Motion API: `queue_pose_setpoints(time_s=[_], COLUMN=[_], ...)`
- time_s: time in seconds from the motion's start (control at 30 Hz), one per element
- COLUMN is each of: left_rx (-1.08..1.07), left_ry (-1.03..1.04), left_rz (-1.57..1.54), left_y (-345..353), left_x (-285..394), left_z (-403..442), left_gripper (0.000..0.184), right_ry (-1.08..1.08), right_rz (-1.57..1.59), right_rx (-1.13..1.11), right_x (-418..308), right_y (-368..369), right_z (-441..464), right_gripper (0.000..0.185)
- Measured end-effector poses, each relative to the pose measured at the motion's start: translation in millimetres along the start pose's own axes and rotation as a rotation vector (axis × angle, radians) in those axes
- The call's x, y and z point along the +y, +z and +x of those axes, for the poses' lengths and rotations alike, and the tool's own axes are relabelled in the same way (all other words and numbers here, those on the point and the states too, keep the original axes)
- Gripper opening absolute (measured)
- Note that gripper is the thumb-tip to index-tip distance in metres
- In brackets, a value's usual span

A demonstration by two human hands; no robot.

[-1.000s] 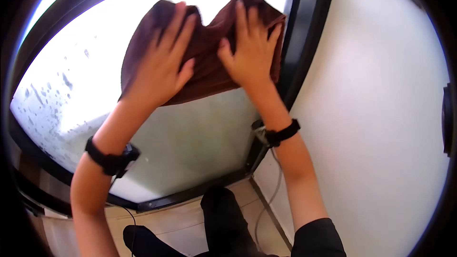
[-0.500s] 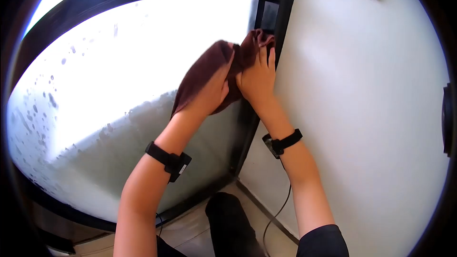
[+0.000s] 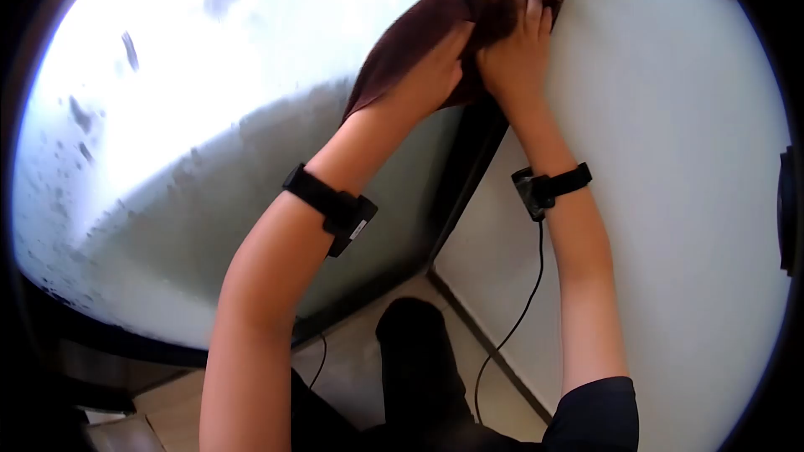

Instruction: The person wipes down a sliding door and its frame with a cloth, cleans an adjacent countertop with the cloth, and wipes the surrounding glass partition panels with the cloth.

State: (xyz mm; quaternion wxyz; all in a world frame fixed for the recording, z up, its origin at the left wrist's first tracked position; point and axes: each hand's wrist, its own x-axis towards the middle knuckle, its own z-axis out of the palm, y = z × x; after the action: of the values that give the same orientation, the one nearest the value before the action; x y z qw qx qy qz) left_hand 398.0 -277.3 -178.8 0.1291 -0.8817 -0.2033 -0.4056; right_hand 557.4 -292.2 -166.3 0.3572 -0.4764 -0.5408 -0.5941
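Observation:
A dark brown cloth (image 3: 406, 42) is bunched against the frosted glass pane (image 3: 293, 192) near its upper right, beside the black frame (image 3: 477, 155). Part of the cloth drapes over my left hand (image 3: 434, 75), which grips it with the fingertips hidden. My right hand (image 3: 517, 54) sits just to the right, its fingers bent over a folded part of the same cloth close to the frame. Water drops and dark wet streaks mark the left side of the glass.
A white wall (image 3: 670, 167) rises close on my right and meets the frame. Black straps with small devices circle both wrists, and a black cable (image 3: 536, 285) hangs from the right one. My dark-clothed leg (image 3: 419, 360) is below, over the tiled floor (image 3: 347, 377).
In the view, both hands and the cloth now appear higher and further right. The glass and frame have shifted too, so the head camera has tilted down. Both hands keep hold of the cloth.

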Motion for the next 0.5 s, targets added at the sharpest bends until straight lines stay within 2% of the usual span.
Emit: queue_pose_setpoints(time_s=[0.03, 0.1, 0.13, 0.17, 0.23, 0.37, 0.43, 0.5], left_rx=[-0.026, 0.102, 0.008, -0.018, 0.067, -0.083, -0.243, -0.341], left_ry=[-0.021, 0.121, 0.013, -0.006, -0.01, -0.09, -0.228, -0.294], left_rz=[-0.028, 0.227, -0.083, -0.105, -0.497, -0.353, -0.553, -0.607], left_y=[21, 90, 68, 78, 85, 52, 59, 54], left_x=[-2, 11, 28, 32, 34, 22, 15, 11], left_z=[-17, 3, 9, 8, 8, 6, -3, -12], left_gripper=[0.066, 0.066, 0.057, 0.057, 0.03, 0.031, 0.034, 0.036], right_ry=[-0.022, -0.007, 0.009, 0.025, 0.046, -0.119, -0.179, 0.021], right_rz=[-0.009, 0.066, 0.072, 0.081, 0.109, -0.019, -0.048, 0.168], right_rx=[0.001, -0.076, -0.138, -0.204, -0.274, -0.434, -0.513, -0.71], right_x=[-6, 37, 42, 45, 49, 34, 28, 18], right_y=[-2, 17, 21, 24, 26, 6, -1, -6], right_z=[-18, -51, -69, -82, -89, -77, -82, -91], right_gripper=[0.054, 0.052, 0.05, 0.048, 0.046, 0.049, 0.051, 0.069])
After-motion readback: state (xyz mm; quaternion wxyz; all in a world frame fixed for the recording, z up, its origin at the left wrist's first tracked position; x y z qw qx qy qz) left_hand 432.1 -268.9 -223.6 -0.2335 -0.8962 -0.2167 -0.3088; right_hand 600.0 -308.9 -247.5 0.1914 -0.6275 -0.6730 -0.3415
